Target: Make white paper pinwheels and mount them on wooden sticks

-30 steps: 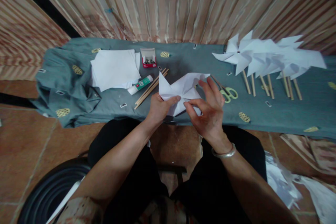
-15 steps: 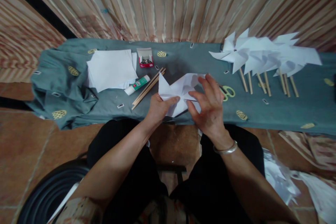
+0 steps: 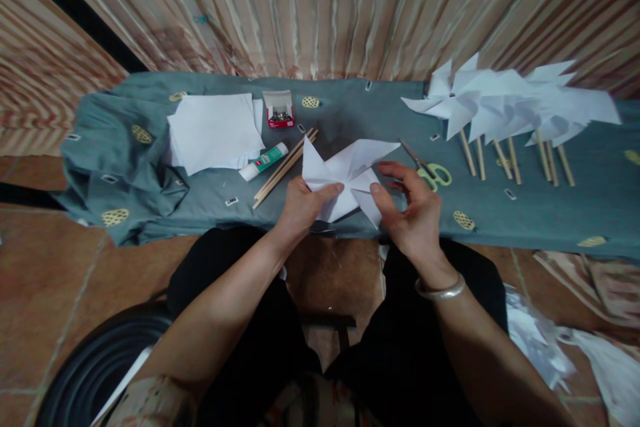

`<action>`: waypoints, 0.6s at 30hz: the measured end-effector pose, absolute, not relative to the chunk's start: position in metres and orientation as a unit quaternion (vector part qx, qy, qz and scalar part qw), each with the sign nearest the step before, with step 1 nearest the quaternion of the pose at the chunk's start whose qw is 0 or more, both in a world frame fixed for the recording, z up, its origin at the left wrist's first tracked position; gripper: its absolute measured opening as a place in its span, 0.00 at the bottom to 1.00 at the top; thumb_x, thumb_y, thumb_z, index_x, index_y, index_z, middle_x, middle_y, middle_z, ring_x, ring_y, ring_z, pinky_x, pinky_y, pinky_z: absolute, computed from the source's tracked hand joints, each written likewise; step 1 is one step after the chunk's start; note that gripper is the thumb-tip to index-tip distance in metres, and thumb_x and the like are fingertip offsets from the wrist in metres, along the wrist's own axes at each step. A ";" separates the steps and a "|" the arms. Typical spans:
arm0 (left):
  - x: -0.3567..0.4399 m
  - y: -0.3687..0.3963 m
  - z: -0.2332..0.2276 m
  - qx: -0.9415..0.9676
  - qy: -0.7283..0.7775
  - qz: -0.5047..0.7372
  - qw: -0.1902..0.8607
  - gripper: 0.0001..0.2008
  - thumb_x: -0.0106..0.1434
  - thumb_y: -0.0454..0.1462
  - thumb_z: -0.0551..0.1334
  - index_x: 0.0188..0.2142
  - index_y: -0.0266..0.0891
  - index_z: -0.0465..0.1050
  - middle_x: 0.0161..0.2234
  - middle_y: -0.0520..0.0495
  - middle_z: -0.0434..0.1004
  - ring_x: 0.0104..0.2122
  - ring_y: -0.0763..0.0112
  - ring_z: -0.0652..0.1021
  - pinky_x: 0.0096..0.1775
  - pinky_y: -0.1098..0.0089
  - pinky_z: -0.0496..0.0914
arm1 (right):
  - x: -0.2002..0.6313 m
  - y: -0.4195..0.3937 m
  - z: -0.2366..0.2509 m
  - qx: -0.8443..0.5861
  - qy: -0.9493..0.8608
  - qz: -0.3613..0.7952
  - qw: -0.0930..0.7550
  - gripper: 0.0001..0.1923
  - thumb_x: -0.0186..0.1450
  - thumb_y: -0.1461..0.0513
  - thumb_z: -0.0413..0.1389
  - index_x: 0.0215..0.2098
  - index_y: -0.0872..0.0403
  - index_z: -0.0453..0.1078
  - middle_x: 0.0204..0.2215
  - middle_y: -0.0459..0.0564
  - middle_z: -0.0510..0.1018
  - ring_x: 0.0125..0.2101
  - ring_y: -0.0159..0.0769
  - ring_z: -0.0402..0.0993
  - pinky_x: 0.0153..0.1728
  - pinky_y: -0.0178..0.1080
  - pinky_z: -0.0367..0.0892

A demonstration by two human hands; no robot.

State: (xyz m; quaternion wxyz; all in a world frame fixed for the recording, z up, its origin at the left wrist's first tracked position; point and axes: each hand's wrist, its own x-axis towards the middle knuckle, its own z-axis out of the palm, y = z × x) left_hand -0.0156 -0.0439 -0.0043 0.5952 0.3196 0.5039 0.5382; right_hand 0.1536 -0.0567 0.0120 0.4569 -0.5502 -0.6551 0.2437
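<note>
A white paper pinwheel (image 3: 343, 177) with its points folded toward the centre is above the front edge of the cloth-covered table. My left hand (image 3: 306, 203) grips it from the left, the thumb pressing on it near the middle and the other fingers hidden beneath. To its right, my right hand (image 3: 413, 213) has its thumb and fingers apart, the thumb close by the pinwheel's right-hand edge. Green-handled scissors (image 3: 434, 175) lie just beyond the right fingers. Several wooden sticks (image 3: 283, 170) rest left of the pinwheel.
Stacked white paper (image 3: 217, 130), a glue stick (image 3: 264, 161) and an opened red box (image 3: 279, 110) of small metal pieces occupy the left side. Several pinwheels on sticks (image 3: 510, 107) lie overlapping at the right. The table cloth (image 3: 350, 103) is grey-green; a striped curtain (image 3: 320, 13) hangs behind.
My right hand has drawn back to the right, letting go of the pinwheel, and its fingers have spread. The scissors show more fully. My left hand keeps its hold.
</note>
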 end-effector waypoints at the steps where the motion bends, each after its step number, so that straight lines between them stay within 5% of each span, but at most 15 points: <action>1: -0.016 -0.044 -0.004 0.322 0.505 0.535 0.596 0.14 0.42 0.36 0.74 0.30 0.34 0.80 0.29 0.48 0.83 0.29 0.68 0.78 0.36 0.68 0.72 | 0.154 -0.055 0.011 -0.555 -0.615 0.310 0.466 0.13 0.62 0.56 0.60 0.43 0.52 0.73 0.43 0.54 0.81 0.44 0.44 0.78 0.47 0.50 0.73; 8: -0.014 -0.044 -0.007 0.335 0.509 0.521 0.598 0.14 0.39 0.37 0.74 0.27 0.34 0.80 0.26 0.51 0.80 0.26 0.71 0.76 0.32 0.70 0.70 | 0.158 -0.045 0.012 -0.522 -0.432 0.589 0.441 0.15 0.48 0.53 0.70 0.30 0.51 0.76 0.27 0.46 0.82 0.27 0.35 0.76 0.31 0.40 0.73; 14: -0.012 -0.045 -0.007 0.359 0.500 0.503 0.607 0.13 0.39 0.37 0.74 0.26 0.35 0.78 0.24 0.52 0.79 0.24 0.72 0.74 0.30 0.71 0.70 | 0.156 -0.043 0.013 -0.507 -0.414 0.634 0.412 0.18 0.42 0.55 0.73 0.27 0.53 0.75 0.26 0.46 0.82 0.27 0.35 0.76 0.31 0.40 0.73; 18: -0.012 -0.046 -0.007 0.370 0.493 0.500 0.608 0.12 0.40 0.37 0.74 0.25 0.35 0.78 0.23 0.52 0.78 0.24 0.72 0.74 0.30 0.71 0.70 | 0.151 -0.043 0.008 -0.497 -0.424 0.631 0.419 0.20 0.44 0.56 0.72 0.34 0.53 0.75 0.32 0.49 0.83 0.32 0.39 0.78 0.36 0.44 0.74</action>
